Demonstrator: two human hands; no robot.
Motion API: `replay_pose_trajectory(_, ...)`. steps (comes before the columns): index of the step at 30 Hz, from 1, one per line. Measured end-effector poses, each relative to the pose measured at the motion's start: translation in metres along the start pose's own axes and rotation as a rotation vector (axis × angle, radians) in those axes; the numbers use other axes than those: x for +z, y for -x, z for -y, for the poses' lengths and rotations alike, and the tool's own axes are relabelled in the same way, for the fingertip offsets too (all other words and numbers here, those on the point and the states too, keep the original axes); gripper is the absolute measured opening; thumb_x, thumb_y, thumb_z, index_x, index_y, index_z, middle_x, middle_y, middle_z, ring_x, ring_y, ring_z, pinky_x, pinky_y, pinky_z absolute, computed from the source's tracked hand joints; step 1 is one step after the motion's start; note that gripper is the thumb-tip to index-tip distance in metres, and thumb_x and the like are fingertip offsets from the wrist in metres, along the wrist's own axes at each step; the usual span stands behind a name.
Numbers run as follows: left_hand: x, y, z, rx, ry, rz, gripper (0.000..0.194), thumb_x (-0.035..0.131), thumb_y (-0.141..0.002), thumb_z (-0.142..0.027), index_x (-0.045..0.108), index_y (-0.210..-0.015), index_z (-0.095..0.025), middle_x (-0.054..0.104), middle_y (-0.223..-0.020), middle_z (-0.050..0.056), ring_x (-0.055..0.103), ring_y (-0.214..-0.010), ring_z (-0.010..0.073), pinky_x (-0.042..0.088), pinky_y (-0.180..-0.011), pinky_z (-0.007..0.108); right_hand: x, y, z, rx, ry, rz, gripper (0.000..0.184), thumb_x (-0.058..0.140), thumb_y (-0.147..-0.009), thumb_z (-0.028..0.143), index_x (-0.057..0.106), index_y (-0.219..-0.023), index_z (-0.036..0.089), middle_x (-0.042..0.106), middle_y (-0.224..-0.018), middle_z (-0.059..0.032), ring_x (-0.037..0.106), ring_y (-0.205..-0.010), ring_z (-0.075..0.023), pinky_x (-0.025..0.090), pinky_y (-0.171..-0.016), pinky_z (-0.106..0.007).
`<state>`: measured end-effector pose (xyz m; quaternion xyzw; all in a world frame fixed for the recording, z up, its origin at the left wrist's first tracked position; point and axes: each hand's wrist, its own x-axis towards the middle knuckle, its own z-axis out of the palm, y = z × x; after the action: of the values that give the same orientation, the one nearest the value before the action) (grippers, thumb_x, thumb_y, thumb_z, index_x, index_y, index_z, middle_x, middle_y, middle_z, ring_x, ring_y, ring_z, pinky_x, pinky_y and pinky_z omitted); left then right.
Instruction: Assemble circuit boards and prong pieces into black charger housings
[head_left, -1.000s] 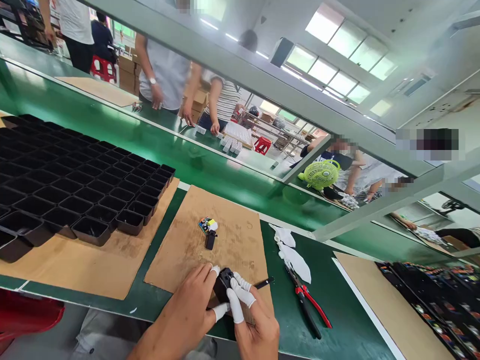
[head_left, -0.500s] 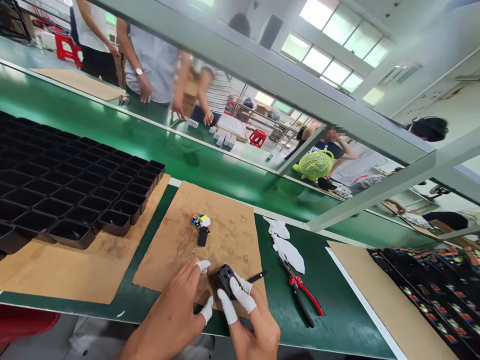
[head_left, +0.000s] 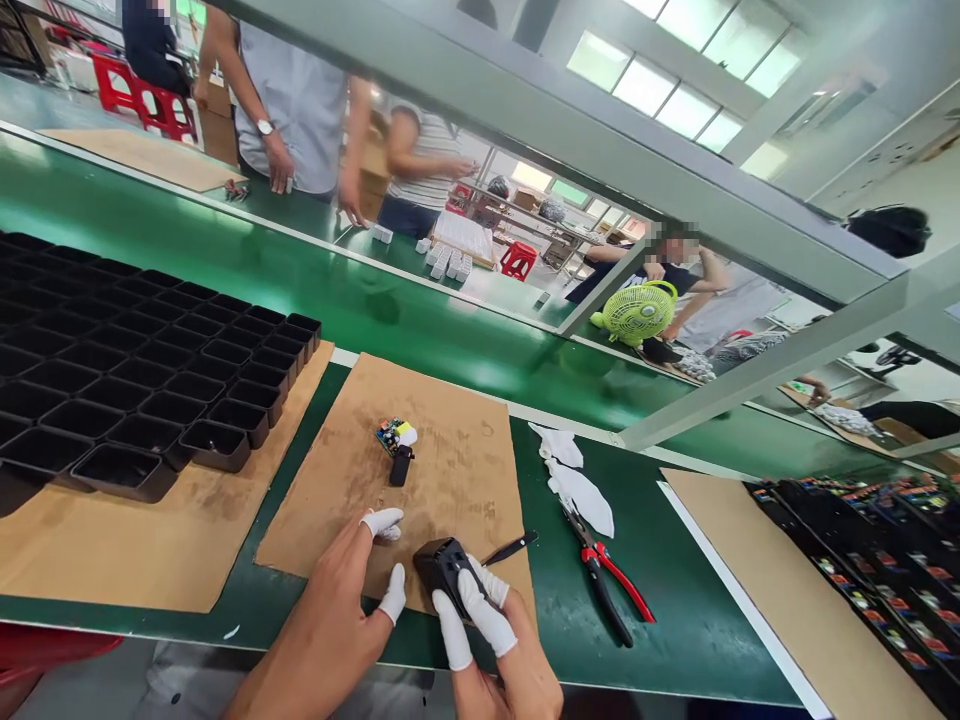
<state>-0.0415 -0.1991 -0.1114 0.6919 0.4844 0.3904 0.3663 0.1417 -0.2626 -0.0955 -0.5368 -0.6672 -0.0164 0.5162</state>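
The right hand (head_left: 506,640) pinches a black box (head_left: 442,570) between its thumb and fingers, and the box is tipped over the near part of the brown cardboard (head_left: 457,430). The left hand (head_left: 349,585) is beside it, thumb and fingers spread apart, with nothing in its grip. This box looks partly done to me, since it is in the hand and not put down. A little circuit board (head_left: 390,437) (the one with the yellow bit) lies on the cardboard, outside the box. Lots of black tubs (head_left: 124,470) sit at the left. Rows of dark things with bright bits (head_left: 847,560) are at the right, but I cannot tell if those are finished.
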Motion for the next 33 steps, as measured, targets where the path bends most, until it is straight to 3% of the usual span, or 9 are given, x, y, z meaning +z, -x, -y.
replay_pose_trajectory(4, 0.002, 0.001, 0.002, 0.004, -0.017, -0.024, 0.038, 0.052, -0.106, -0.033, 0.067, -0.14, -0.023, 0.082, -0.135, 0.016, 0.081, -0.128, 0.0352, 0.069, -0.11, 0.059, 0.003, 0.009, -0.001, 0.101, -0.113, -0.031, 0.037, 0.085, -0.098, 0.011, 0.088, -0.131, 0.027, 0.089, -0.123, -0.0109, 0.089, -0.107, -0.0266, 0.074, -0.094, -0.033)
replay_pose_trajectory(8, 0.002, 0.001, 0.002, 0.023, -0.019, -0.041, 0.035, 0.052, -0.107, -0.034, 0.069, -0.136, -0.023, 0.083, -0.127, 0.014, 0.083, -0.121, 0.0327, 0.071, -0.106, 0.055, 0.004, 0.014, 0.005, 0.654, -0.486, -0.371, 0.026, 0.098, -0.093, 0.032, 0.09, -0.117, 0.027, 0.092, -0.112, -0.0069, 0.089, -0.099, -0.0235, 0.074, -0.087, -0.032)
replay_pose_trajectory(12, 0.0, 0.0, 0.001, 0.026, -0.037, -0.058, 0.034, 0.053, -0.107, -0.036, 0.069, -0.133, -0.022, 0.084, -0.124, 0.014, 0.084, -0.116, 0.0334, 0.072, -0.101, 0.056, 0.002, 0.01, 0.012, 1.139, -0.971, -0.393, 0.033, 0.091, -0.099, 0.05, 0.089, -0.122, 0.026, 0.091, -0.119, -0.0077, 0.088, -0.113, -0.025, 0.075, -0.097, -0.038)
replay_pose_trajectory(20, -0.002, 0.003, 0.003, 0.039, -0.032, -0.051, 0.036, 0.056, -0.106, -0.039, 0.067, -0.137, -0.024, 0.084, -0.123, 0.011, 0.084, -0.116, 0.0329, 0.071, -0.102, 0.055, 0.012, 0.018, 0.03, 1.288, -1.255, -0.402, 0.039, 0.098, -0.09, 0.052, 0.091, -0.12, 0.028, 0.09, -0.129, -0.0063, 0.086, -0.125, -0.024, 0.07, -0.112, -0.039)
replay_pose_trajectory(23, -0.005, 0.003, 0.001, 0.009, -0.042, -0.039, 0.036, 0.055, -0.108, -0.042, 0.067, -0.137, -0.025, 0.083, -0.123, 0.011, 0.084, -0.116, 0.0325, 0.071, -0.099, 0.053, 0.012, 0.014, 0.034, 1.13, -0.983, -0.444, 0.032, 0.092, -0.098, 0.047, 0.088, -0.126, 0.031, 0.09, -0.127, -0.0043, 0.088, -0.115, -0.0205, 0.075, -0.097, -0.031)
replay_pose_trajectory(25, -0.006, 0.003, 0.0, -0.003, -0.04, -0.034, 0.036, 0.054, -0.108, -0.043, 0.067, -0.137, -0.026, 0.084, -0.123, 0.01, 0.084, -0.116, 0.0322, 0.071, -0.097, 0.051, 0.007, 0.007, 0.031, 0.79, -0.645, -0.468, 0.025, 0.092, -0.099, 0.032, 0.086, -0.124, 0.034, 0.089, -0.124, -0.0023, 0.088, -0.108, -0.0177, 0.074, -0.091, -0.026)
replay_pose_trajectory(28, -0.007, 0.002, -0.001, 0.003, -0.037, -0.041, 0.036, 0.055, -0.107, -0.043, 0.068, -0.134, -0.024, 0.084, -0.121, 0.011, 0.084, -0.114, 0.0327, 0.071, -0.099, 0.054, -0.002, -0.006, 0.02, 0.283, -0.161, -0.2, 0.034, 0.085, -0.1, 0.011, 0.087, -0.127, 0.032, 0.086, -0.125, -0.0061, 0.086, -0.113, -0.0203, 0.072, -0.098, -0.029)
replay_pose_trajectory(30, -0.006, 0.002, -0.002, 0.001, -0.046, -0.049, 0.035, 0.055, -0.106, -0.043, 0.069, -0.132, -0.023, 0.084, -0.12, 0.011, 0.084, -0.113, 0.0335, 0.071, -0.099, 0.055, -0.006, -0.012, 0.013, 0.147, 0.001, 0.021, 0.039, 0.075, -0.105, 0.008, 0.085, -0.135, 0.03, 0.084, -0.125, -0.0099, 0.085, -0.116, -0.0224, 0.071, -0.101, -0.031)
replay_pose_trajectory(33, -0.004, 0.002, -0.001, 0.011, -0.057, -0.044, 0.033, 0.055, -0.106, -0.042, 0.07, -0.129, -0.023, 0.084, -0.12, 0.012, 0.083, -0.113, 0.0332, 0.071, -0.099, 0.055, -0.007, -0.014, 0.01, 0.109, 0.054, 0.083, 0.041, 0.07, -0.108, 0.006, 0.081, -0.141, 0.027, 0.082, -0.123, -0.0116, 0.084, -0.115, -0.0221, 0.07, -0.099, -0.03)
